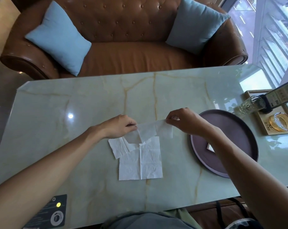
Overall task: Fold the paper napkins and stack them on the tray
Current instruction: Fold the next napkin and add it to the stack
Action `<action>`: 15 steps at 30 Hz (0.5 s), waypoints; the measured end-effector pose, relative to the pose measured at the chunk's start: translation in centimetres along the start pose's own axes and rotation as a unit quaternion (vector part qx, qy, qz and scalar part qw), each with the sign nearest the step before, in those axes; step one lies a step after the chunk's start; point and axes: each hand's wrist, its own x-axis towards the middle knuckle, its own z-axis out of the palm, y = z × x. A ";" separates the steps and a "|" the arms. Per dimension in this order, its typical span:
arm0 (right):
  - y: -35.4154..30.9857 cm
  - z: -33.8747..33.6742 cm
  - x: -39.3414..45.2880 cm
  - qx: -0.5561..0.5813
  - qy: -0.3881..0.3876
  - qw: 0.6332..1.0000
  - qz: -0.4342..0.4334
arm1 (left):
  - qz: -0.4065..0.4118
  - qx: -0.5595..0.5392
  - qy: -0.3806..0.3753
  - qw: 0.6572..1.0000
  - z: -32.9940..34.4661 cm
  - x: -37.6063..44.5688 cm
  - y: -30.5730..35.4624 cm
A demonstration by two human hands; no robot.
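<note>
A thin white paper napkin (154, 129) hangs stretched just above the table, pinched at its top corners. My left hand (121, 125) grips its left corner and my right hand (183, 120) its right corner. Below it two unfolded white napkins lie flat on the table: a large square one (140, 160) and a smaller one (119, 146) partly under it to the left. A round purple tray (239, 129) sits at the right, my right forearm crossing over it. A small piece of white paper (210, 147) shows on the tray beside my arm.
On the marble table (74, 113), a wooden tray (270, 128) at the far right carries a glass bottle (248, 104), a dark sign stand (281, 96) and a gold glass ashtray (279, 123). A control panel (52, 214) sits at the near edge. A brown sofa (128, 52) stands behind.
</note>
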 end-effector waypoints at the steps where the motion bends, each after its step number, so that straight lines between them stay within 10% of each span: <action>1: 0.0 -0.1 0.1 0.000 0.003 1.000 0.001 | -0.003 0.002 0.001 1.000 0.0 -0.1 -0.2; 10: -1.2 -1.1 -0.4 -0.066 -0.024 0.997 -0.015 | -0.084 0.090 -0.069 0.990 -0.1 -0.6 -2.2; 15: -2.7 -1.5 -0.5 -0.074 -0.037 0.994 -0.068 | 0.031 -0.015 0.028 0.999 1.3 2.2 3.1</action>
